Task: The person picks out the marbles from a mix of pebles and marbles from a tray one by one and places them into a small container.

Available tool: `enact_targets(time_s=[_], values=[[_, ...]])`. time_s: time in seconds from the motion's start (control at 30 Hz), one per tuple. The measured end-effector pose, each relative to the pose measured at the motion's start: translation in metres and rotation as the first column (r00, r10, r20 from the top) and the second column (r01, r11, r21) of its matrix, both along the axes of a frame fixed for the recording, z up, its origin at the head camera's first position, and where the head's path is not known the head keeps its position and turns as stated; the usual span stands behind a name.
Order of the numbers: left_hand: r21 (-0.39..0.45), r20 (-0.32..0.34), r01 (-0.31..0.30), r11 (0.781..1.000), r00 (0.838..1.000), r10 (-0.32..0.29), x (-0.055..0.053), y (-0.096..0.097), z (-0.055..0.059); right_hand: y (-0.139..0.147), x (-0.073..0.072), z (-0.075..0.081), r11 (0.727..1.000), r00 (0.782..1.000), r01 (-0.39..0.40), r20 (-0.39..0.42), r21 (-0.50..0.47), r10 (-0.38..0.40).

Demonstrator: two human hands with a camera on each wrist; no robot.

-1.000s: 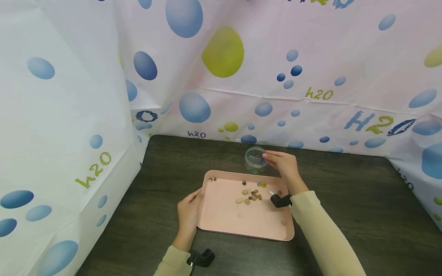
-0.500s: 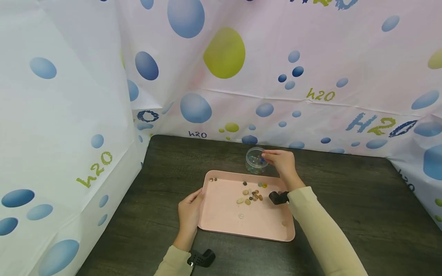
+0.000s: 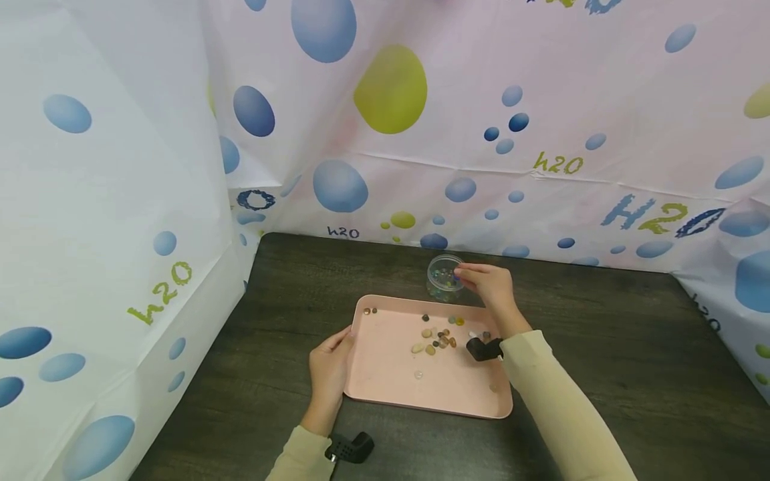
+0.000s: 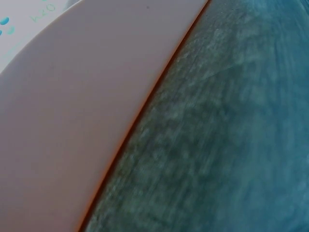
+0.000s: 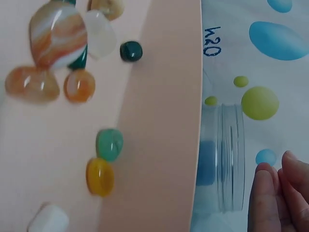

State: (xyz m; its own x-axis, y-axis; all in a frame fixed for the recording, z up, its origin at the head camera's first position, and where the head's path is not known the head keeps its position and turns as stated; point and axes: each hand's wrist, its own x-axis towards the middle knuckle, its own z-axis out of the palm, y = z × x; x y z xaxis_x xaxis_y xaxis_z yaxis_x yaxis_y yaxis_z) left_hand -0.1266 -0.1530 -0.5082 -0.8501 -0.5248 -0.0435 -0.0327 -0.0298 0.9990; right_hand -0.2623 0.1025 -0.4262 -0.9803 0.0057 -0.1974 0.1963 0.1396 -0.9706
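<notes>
My left hand [image 3: 327, 367] grips the left rim of a pink tray [image 3: 385, 381], thumb along the top edge. Polished stones lie scattered on the tray, among them a yellow stone [image 5: 100, 177], a green stone [image 5: 110, 144] and a banded orange-white stone [image 5: 59, 36]. Behind the tray stands a clear round jar [image 3: 444, 288] with small coloured pieces inside. My right hand [image 3: 494, 286] is at the jar's mouth, thumb and fingertips drawn close together. A blue spot shows right at these fingertips in the head view; I cannot tell whether they hold it.
The tray lies on a dark wood-grain table [image 3: 301, 287]. A white sheet [image 3: 421, 167] printed with blue and green bubbles stands behind and to the left. Black wrist cameras sit on both wrists, the right one [image 3: 483, 349] over the tray's right side.
My right fingertips have shifted slightly left over the jar's mouth. My left hand and the tray have hardly moved.
</notes>
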Motion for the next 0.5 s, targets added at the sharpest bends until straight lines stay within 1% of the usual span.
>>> enact_targets(time_s=[0.13,0.27,0.37,0.43,0.5], values=[[0.027,-0.002,0.017,0.999,1.0,-0.017,0.002,0.0,0.005,-0.008,0.004,0.001,1.0,1.0,-0.02,0.015,-0.015,0.02],[0.03,0.001,0.031,0.999,1.0,-0.031,0.008,0.002,0.02,-0.019,0.008,0.0,0.998,0.998,-0.061,0.028,0.022,0.06],[0.01,0.008,0.032,0.999,0.999,-0.032,0.011,0.004,0.029,-0.029,0.012,-0.001,0.996,0.995,-0.09,0.029,-0.003,0.09],[0.004,0.009,0.032,0.999,0.999,-0.032,0.012,0.004,0.031,-0.037,0.015,-0.002,0.995,0.994,-0.103,0.028,-0.015,0.103],[0.008,0.01,0.029,1.0,1.0,-0.029,0.01,0.003,0.027,-0.045,0.018,-0.003,0.993,0.992,-0.121,0.021,0.002,0.121]])
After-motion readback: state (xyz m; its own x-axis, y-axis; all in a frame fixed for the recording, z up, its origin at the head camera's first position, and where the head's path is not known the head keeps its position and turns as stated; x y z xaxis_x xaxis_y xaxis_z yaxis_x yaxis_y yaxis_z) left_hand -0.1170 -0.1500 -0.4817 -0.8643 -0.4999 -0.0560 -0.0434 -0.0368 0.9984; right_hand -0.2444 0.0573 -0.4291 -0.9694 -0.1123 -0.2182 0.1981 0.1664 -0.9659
